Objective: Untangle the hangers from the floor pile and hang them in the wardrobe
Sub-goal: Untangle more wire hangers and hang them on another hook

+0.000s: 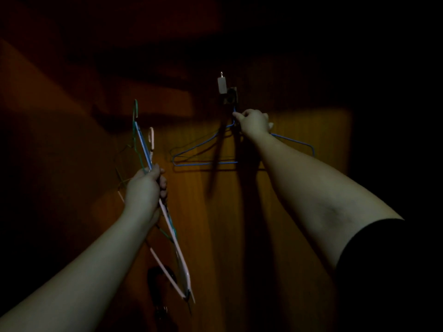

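A blue hanger (206, 149) is being pinched at its neck by the right hand (254, 123), just below a dark wall hook (230, 95); the left hand (145, 185) is clenching a bundle of hangers (148, 149) nearby.

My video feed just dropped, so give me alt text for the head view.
The right hand holds a blue wire hanger by its neck up at a small hook fitting on a dim wooden wardrobe panel. The left hand has a closed grip on a bundle of green, blue and pink wire hangers.
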A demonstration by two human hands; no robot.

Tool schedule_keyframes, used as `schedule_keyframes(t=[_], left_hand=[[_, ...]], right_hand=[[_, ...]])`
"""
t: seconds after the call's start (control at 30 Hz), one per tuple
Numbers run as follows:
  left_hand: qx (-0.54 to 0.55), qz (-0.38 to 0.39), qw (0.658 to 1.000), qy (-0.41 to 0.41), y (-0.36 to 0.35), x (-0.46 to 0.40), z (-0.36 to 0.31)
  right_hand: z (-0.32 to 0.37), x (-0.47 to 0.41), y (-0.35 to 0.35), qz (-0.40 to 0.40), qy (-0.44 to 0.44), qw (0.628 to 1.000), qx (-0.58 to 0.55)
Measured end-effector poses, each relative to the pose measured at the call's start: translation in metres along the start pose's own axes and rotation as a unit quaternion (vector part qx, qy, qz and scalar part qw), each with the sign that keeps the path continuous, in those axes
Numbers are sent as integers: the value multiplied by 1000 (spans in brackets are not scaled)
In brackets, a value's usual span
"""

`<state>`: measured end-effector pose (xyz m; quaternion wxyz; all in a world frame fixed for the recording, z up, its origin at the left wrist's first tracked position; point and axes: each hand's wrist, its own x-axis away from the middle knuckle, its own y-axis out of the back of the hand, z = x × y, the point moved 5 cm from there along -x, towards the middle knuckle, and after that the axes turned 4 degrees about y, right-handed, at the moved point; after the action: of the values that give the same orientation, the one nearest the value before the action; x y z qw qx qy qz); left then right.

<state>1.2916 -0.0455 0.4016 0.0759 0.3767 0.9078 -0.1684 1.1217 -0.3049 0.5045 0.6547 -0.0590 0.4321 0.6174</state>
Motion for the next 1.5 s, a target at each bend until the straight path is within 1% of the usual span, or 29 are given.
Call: schedule_keyframes(t=[0.2,0.43,0.67,0.83,0.9,0.97,1.0,1.07,1.13,1.2,1.33,1.4,1.5], left_hand=[[1,5,1000,-5,-5,-1,0],[-6,8,1000,2,-6,1,0],[-6,12,1000,8,-1,4,1],[16,44,999,14,5,12,3],[26,58,998,18,10,16,5],[34,78,996,21,17,19,9],[31,89,995,23,21,20,12],[16,107,994,33,30,24,18],[5,120,991,50,39,30,25],[6,133,989,70,47,39,30],[20,164,980,108,62,57,40],[26,176,976,127,69,65,45],[43,191,969,152,81,74,49]], right_hand=[[1,-4,-4,-5,-4,1000,26],[3,-7,0,-24,10,994,107],[7,-4,7,-33,25,987,153],[8,5,7,-34,36,981,189],[7,12,9,-37,24,983,177],[7,24,10,-52,8,989,135],[11,33,9,-63,11,992,108],[21,57,0,-76,42,995,54],[33,89,-17,-51,80,995,-10],[42,129,-38,14,104,993,-61],[55,219,-75,122,169,973,-96],[57,256,-84,164,159,967,-111],[49,296,-88,191,72,967,-155]])
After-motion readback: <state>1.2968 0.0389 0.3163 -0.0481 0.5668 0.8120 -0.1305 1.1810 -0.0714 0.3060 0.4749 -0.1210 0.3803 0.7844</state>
